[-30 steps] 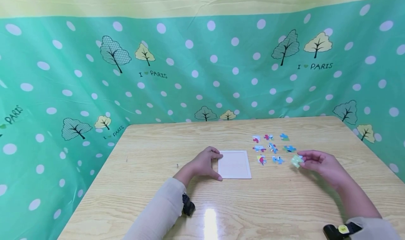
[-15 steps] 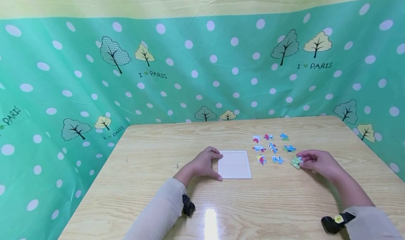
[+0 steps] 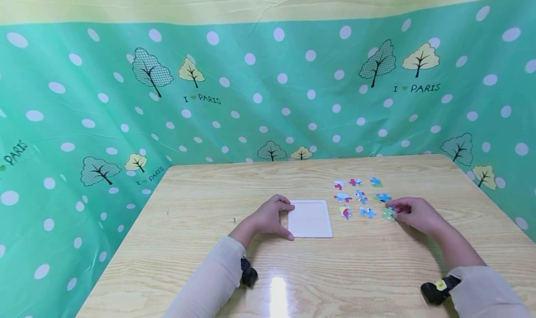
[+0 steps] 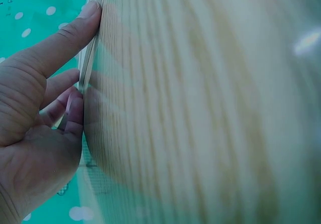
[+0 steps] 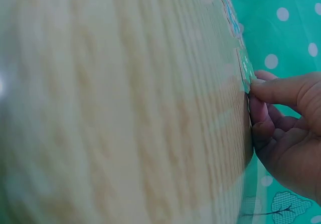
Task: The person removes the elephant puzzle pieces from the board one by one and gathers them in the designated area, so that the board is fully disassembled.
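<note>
A white square puzzle tray [image 3: 311, 219] lies flat on the table. My left hand [image 3: 270, 217] holds its left side, thumb at the near corner and fingers at the edge higher up; in the left wrist view the thumb [image 4: 67, 35] reaches along that rim. To the right, my right hand [image 3: 418, 215] pinches a green puzzle piece [image 3: 388, 214] low at the tabletop, at the near right of the laid-out pieces. The right wrist view shows thumb and forefinger on this green piece [image 5: 246, 68], which partly hides behind the fingertips.
Several loose puzzle pieces lie in rows right of the tray, among them a blue one [image 3: 367, 212], a yellow-and-red one [image 3: 345, 212] and a blue-green one [image 3: 376, 182]. A tiny object [image 3: 234, 220] lies left of the left hand. A green dotted curtain [image 3: 268, 94] hangs behind the table.
My right hand has moved slightly left and lowered the green puzzle piece to the table beside the other pieces. The left hand and the tray have stayed in place.
</note>
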Demonstrator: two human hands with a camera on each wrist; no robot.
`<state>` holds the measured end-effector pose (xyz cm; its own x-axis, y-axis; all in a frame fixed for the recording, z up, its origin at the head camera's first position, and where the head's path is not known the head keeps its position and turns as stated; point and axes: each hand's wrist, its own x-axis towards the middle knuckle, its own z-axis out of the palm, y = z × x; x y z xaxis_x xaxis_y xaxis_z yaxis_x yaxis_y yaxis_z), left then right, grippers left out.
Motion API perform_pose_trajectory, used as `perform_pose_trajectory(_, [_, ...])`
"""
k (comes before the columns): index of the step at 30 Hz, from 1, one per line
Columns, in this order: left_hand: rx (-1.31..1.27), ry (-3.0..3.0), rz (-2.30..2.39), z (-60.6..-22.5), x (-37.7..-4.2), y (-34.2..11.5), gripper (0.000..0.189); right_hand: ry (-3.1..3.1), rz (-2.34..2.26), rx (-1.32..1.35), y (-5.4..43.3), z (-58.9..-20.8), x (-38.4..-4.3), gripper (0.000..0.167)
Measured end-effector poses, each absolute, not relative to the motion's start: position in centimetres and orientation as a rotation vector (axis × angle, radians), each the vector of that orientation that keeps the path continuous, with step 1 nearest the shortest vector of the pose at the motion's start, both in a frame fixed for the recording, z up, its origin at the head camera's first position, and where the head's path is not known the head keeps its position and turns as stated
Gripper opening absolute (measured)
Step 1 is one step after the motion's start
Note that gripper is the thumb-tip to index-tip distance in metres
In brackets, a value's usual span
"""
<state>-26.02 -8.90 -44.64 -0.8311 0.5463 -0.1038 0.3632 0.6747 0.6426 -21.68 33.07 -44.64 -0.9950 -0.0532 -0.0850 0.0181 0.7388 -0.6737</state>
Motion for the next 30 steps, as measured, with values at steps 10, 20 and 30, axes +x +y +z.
perform_pose_trajectory(10, [0.713, 2.597, 0.927, -44.9, -26.0, -8.8, 0.089, 2.855, -1.145, -0.052, 33.3, -44.7, -21.3, 0.042])
perform_pose_trajectory(20, [0.725, 2.588, 0.946, -45.1, -26.0, -9.0, 0.089, 2.831, -1.245, -0.024, 33.5, -44.6, -20.6, 0.048])
perform_pose_trajectory(30, [0.580, 2.421, 1.396, -45.7, -25.9, -10.2, 0.074, 2.809, -1.349, 0.027, 33.4, -44.2, -19.8, 0.056])
